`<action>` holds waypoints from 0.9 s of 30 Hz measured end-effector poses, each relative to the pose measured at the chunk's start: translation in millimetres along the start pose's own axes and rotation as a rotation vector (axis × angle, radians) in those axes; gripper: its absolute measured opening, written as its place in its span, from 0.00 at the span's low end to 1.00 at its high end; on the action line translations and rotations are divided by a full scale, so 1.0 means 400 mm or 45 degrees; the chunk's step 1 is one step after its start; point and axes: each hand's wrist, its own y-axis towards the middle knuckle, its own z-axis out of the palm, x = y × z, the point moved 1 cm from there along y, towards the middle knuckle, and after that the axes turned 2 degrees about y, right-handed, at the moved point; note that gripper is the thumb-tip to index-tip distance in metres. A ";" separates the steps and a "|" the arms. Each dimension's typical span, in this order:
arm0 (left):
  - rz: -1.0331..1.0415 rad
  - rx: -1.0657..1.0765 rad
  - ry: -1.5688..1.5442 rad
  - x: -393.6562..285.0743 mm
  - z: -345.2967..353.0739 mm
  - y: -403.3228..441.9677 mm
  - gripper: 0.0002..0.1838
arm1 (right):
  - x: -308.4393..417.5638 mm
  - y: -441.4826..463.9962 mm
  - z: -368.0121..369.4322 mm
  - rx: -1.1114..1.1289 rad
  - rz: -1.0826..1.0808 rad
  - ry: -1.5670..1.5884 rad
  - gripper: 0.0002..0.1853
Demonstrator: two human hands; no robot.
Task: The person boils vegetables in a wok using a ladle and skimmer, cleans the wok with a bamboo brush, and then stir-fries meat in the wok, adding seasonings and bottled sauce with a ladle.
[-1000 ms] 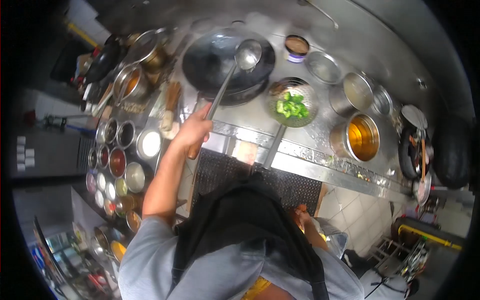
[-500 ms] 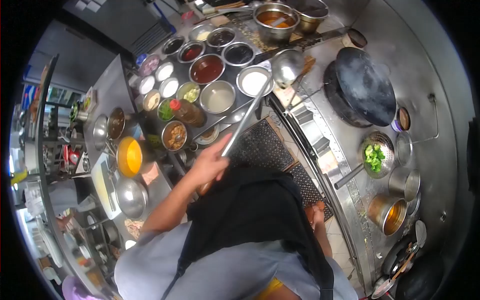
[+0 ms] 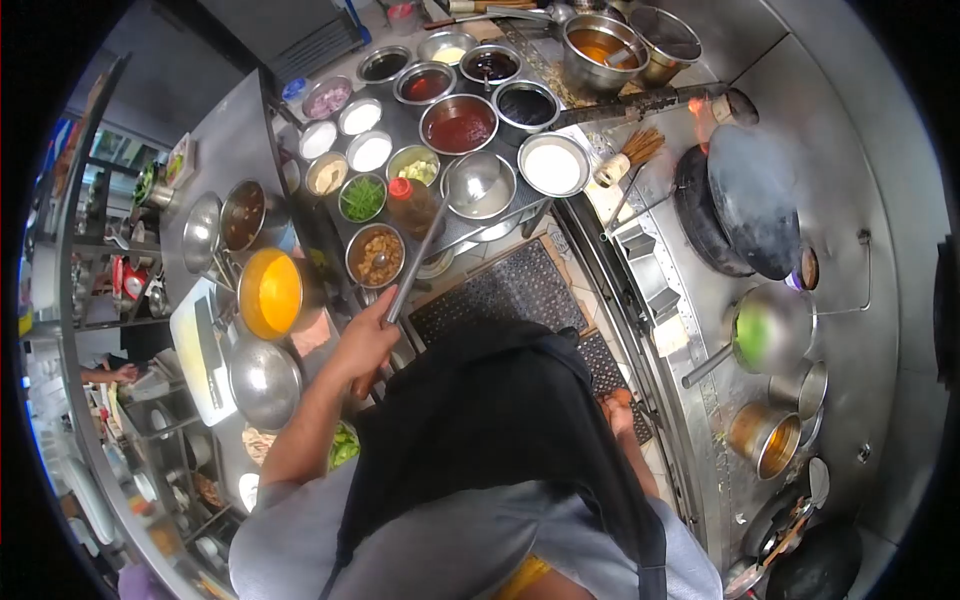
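Observation:
My left hand [image 3: 365,345] is closed round the handle of a long metal ladle [image 3: 415,262]. The ladle's round head is over a steel bowl of pale liquid [image 3: 492,206]; whether it touches the liquid I cannot tell. Beside its shaft stands a red-capped bottle [image 3: 412,208], with a bowl of brown chunks [image 3: 375,255] near my hand. My right hand [image 3: 618,408] hangs low by the stove's front edge, fingers curled; what they hold, if anything, is hidden. A black wok [image 3: 755,200] rests tilted and smoking on the burner.
Several bowls of sauces, including a red sauce [image 3: 458,125], powders and chopped greens fill the left counter. A long-handled strainer [image 3: 710,367] with blurred green vegetables and a steel pot [image 3: 755,430] are on the right. Flame [image 3: 702,122] rises behind the wok. Another person's hand [image 3: 122,372] shows far left.
The ladle's head has moved left and down, from beside the white bowl to over the pale-liquid bowl. My left hand has shifted left and lower. Flame now shows behind the wok.

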 end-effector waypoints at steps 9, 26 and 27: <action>-0.256 0.329 -0.723 -0.043 -0.054 0.031 0.44 | -0.029 0.005 0.014 0.040 -0.032 0.136 0.16; -0.338 0.308 -1.195 -0.247 0.009 -0.102 0.39 | 0.343 0.055 0.024 0.323 -0.642 0.080 0.22; -0.315 0.358 -1.225 -0.270 0.027 -0.094 0.39 | 0.373 0.076 0.016 0.328 -0.674 0.136 0.23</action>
